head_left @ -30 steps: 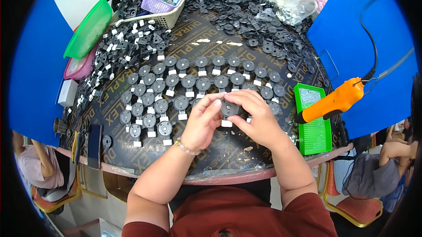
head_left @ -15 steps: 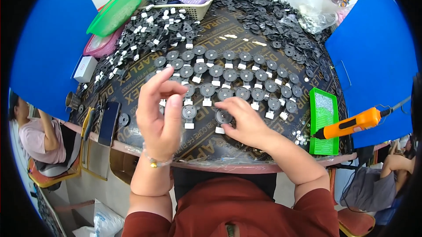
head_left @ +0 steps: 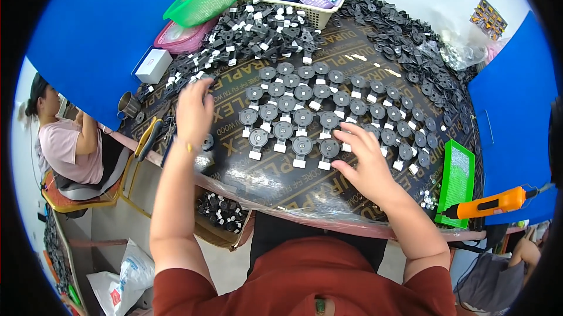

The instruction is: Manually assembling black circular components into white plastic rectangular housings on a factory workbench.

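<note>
Round grey parts [head_left: 302, 118] lie between both hands, right hand [head_left: 365, 160] touching.

A round dark table [head_left: 275, 178] carries rows of black round parts [head_left: 305, 111] with white tabs, the nearest just beside the right grip [head_left: 366, 160]. Beyond the left grip [head_left: 194, 111] lies a loose heap of parts [head_left: 258, 29], with a white box [head_left: 153, 65]. Far right of the right grip sit a green tray [head_left: 456, 178] and an orange screwdriver [head_left: 489, 203].
</note>
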`<state>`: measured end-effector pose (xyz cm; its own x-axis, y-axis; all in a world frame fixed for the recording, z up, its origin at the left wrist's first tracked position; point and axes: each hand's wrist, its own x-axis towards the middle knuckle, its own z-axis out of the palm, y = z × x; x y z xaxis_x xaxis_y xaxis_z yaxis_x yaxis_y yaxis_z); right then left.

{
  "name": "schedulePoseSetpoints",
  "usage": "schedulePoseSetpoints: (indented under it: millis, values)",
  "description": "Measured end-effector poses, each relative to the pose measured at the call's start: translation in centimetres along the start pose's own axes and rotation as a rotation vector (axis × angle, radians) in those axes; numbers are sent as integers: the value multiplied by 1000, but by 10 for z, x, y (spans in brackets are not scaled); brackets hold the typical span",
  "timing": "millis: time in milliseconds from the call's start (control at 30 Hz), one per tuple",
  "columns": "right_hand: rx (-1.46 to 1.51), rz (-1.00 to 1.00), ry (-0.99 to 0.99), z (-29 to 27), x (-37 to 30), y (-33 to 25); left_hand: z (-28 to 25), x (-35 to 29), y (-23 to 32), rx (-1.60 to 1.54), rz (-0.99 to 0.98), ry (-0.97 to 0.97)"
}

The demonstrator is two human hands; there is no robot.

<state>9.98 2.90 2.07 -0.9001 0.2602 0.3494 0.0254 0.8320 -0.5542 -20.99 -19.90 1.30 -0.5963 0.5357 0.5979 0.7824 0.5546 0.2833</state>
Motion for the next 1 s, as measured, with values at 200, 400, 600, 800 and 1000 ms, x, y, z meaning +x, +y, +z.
schedulePoseSetpoints:
  millis: [200, 400, 600, 800, 1000]
  values:
    - [-25, -53, 182, -26, -31, -12, 48, 61, -95, 114, -10, -403]
    - [-196, 136, 259, -81, -91, 5, 39, 67, -88, 400, 242, -345]
    - [-456, 406, 323, -102, -149, 27, 24, 47, 5, -696, -215, -123]
    - [-616, 500, 174, -93, -167, 66, 2, 3, 202, -1680, -284, -358]
    - [-759, 394, 109, -87, -170, 75, 49, -19, 286, -1961, -459, -706]
